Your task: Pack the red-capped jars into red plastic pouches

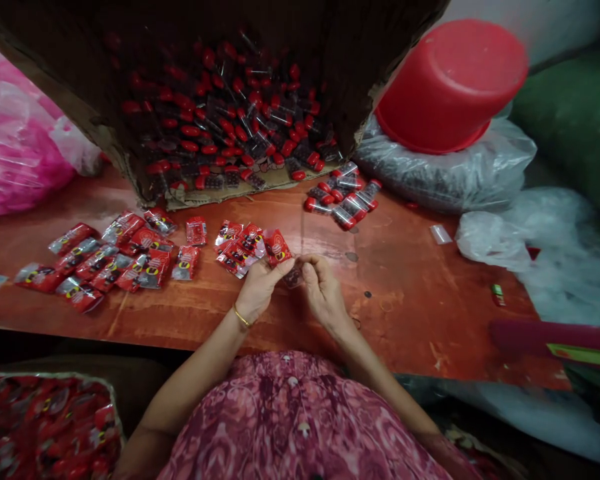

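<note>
Item: red sachet point(277, 248), pinched at its lower end by left hand point(260, 287); right hand point(321, 288) pinches a small clear tube point(294, 277) against it, near table's point(405, 293) front edge. Finished sachets point(115, 257) lie left; capped tubes point(343, 200) spill from carton point(220, 100) behind.

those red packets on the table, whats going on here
A person seated at a reddish wooden table holds one small red packet between the left hand and right hand. More red packets lie spread to the left. Behind them, a tipped cardboard box spills red-capped tubes.
</note>
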A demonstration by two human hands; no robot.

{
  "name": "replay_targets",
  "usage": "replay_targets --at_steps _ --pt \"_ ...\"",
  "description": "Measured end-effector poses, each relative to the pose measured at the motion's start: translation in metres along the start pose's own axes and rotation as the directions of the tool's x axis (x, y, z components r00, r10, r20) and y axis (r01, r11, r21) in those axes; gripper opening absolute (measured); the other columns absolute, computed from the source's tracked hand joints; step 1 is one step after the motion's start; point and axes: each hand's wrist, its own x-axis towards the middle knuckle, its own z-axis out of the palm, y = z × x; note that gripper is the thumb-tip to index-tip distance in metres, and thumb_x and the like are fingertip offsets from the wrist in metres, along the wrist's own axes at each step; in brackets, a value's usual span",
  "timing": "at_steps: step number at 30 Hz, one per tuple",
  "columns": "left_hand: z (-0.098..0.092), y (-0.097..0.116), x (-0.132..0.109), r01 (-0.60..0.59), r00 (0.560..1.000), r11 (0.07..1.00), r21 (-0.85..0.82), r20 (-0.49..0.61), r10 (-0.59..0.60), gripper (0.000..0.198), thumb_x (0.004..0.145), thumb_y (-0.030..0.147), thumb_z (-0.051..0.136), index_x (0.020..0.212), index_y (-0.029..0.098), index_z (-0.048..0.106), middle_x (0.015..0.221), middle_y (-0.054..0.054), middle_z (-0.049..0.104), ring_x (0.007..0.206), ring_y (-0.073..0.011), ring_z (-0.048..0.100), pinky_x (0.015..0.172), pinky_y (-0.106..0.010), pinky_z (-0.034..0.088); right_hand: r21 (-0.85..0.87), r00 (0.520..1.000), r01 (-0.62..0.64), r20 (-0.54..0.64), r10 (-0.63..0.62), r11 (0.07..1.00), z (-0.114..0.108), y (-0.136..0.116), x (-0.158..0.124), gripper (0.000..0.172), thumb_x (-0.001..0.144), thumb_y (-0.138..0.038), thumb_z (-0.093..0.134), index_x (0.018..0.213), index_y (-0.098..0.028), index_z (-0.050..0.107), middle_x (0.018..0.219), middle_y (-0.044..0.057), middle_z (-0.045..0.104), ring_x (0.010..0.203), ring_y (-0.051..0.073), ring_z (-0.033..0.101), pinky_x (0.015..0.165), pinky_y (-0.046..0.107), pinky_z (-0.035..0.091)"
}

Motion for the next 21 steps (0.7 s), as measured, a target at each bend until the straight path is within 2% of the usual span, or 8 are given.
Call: replay_targets --at_steps 3,5,7,9,11,13,18,21 --pt "-0.003 0.006 -0.001 0.072 0.987 0.995 0.074 0.140 -0.082 0.033 0.056 0.036 0.079 0.081 0.016 0.070 0.083 -0.004 0.071 0.081 -0.0174 0.064 0.082 -0.030 0.048 -0.064 0.997 0.071 0.015 -0.070 0.995 -0.015 -0.006 0.021 0.028 0.080 -0.042 0.055 0.098 -0.020 0.059 0.098 0.006 0.061 0.089 0.018 0.056 0.080 0.035 0.046" --pt "-0.002 0.006 -0.002 0.101 0.972 0.984 0.147 0.196 -0.129 0.034 0.055 0.037 0.079 0.080 0.015 0.071 0.082 -0.005 0.071 0.080 -0.0182 0.064 0.080 -0.031 0.048 0.048 0.991 0.036 0.123 -0.042 0.998 -0.018 -0.010 0.033 0.026 0.077 -0.043 0.059 0.088 -0.020 0.063 0.088 0.004 0.064 0.081 0.017 0.057 0.075 0.033 0.047" --pt "-0.001 0.004 -0.004 0.116 0.968 0.976 0.186 0.200 -0.153 0.035 0.054 0.038 0.079 0.078 0.014 0.071 0.077 -0.005 0.071 0.076 -0.0177 0.064 0.076 -0.030 0.049 0.147 0.991 -0.024 0.135 0.004 0.989 -0.013 -0.013 0.039 0.023 0.076 -0.042 0.061 0.074 -0.020 0.064 0.073 0.001 0.063 0.069 0.015 0.057 0.068 0.030 0.046" --pt "0.000 0.002 -0.004 0.119 0.971 0.976 0.183 0.184 -0.153 0.036 0.055 0.040 0.079 0.078 0.013 0.071 0.074 -0.005 0.071 0.072 -0.0173 0.063 0.072 -0.029 0.049 0.184 0.999 -0.041 0.005 0.041 0.982 -0.007 -0.012 0.038 0.023 0.075 -0.041 0.061 0.068 -0.019 0.063 0.067 0.000 0.061 0.064 0.014 0.055 0.065 0.029 0.046" --pt "0.000 0.001 -0.003 0.078 0.985 0.986 0.147 0.144 -0.100 0.035 0.056 0.041 0.078 0.078 0.014 0.071 0.073 -0.004 0.071 0.072 -0.0169 0.063 0.072 -0.028 0.049 0.193 0.988 -0.031 -0.143 0.059 0.981 -0.002 -0.007 0.030 0.023 0.078 -0.041 0.058 0.072 -0.020 0.062 0.073 0.001 0.062 0.070 0.014 0.056 0.071 0.029 0.046" --pt "-0.001 0.001 0.000 0.019 0.996 0.995 0.102 0.080 -0.027 0.035 0.057 0.042 0.077 0.078 0.015 0.071 0.075 -0.004 0.071 0.074 -0.0170 0.064 0.074 -0.028 0.049 0.190 0.977 -0.040 -0.198 0.078 0.981 -0.002 -0.001 0.018 0.023 0.081 -0.042 0.054 0.082 -0.020 0.061 0.083 0.002 0.063 0.078 0.014 0.057 0.077 0.030 0.046" --pt "0.002 0.001 0.005 -0.054 0.998 0.996 0.072 -0.033 0.057 0.035 0.062 0.044 0.073 0.079 0.014 0.069 0.075 -0.004 0.069 0.074 -0.0153 0.062 0.074 -0.027 0.048 0.201 0.983 -0.170 0.106 0.151 0.965 -0.005 0.008 -0.005 0.028 0.078 -0.047 0.057 0.082 -0.020 0.061 0.072 -0.001 0.061 0.062 0.012 0.054 0.061 0.025 0.047" --pt "0.008 -0.007 0.001 -0.022 1.000 0.998 0.055 -0.003 0.022 0.036 0.065 0.046 0.071 0.081 0.014 0.069 0.072 -0.003 0.067 0.069 -0.0146 0.060 0.066 -0.026 0.047 0.273 0.976 -0.213 0.098 0.194 0.938 0.001 0.006 -0.008 0.032 0.078 -0.051 0.055 0.075 -0.019 0.060 0.062 -0.003 0.056 0.050 0.009 0.050 0.050 0.022 0.043"
